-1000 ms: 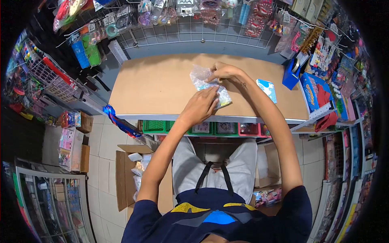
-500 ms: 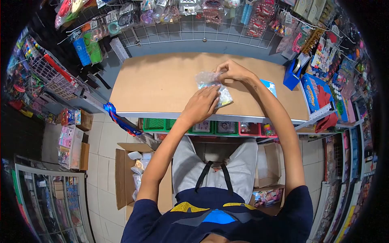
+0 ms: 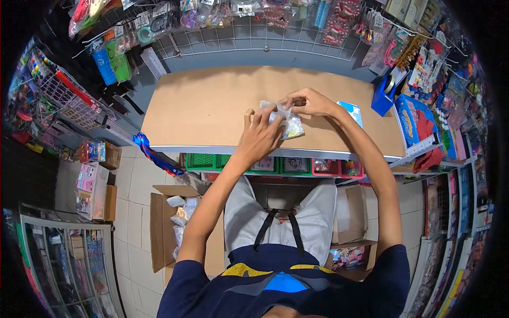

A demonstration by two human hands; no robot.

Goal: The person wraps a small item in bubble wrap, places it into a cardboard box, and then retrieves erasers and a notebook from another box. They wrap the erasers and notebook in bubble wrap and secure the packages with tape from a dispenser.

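Observation:
A small clear plastic bag [image 3: 292, 127] with a whitish, partly yellow-green content lies near the front of the brown tabletop [image 3: 207, 106]. My right hand [image 3: 313, 102] pinches the bag's upper edge between thumb and fingers. On the bag's left side, my left hand [image 3: 260, 130] has its fingers bent over the plastic and grips it; the fingertips are partly hidden. What is inside the bag is too small to make out. A blue-and-white packet [image 3: 351, 112] lies just beyond my right forearm.
A blue tape dispenser [image 3: 383, 98] stands at the table's right end, beside a blue box [image 3: 409, 119]. Green baskets [image 3: 202, 161] and a red basket [image 3: 326, 167] sit under the tabletop. An open carton [image 3: 158, 233] holds bagged goods. Packaged goods hang on a wire grid [image 3: 238, 45].
My left hand has lifted from lying flat on the bag to bent fingers at its left side. The bag's upper part is drawn lower, and my right hand has shifted slightly down and right.

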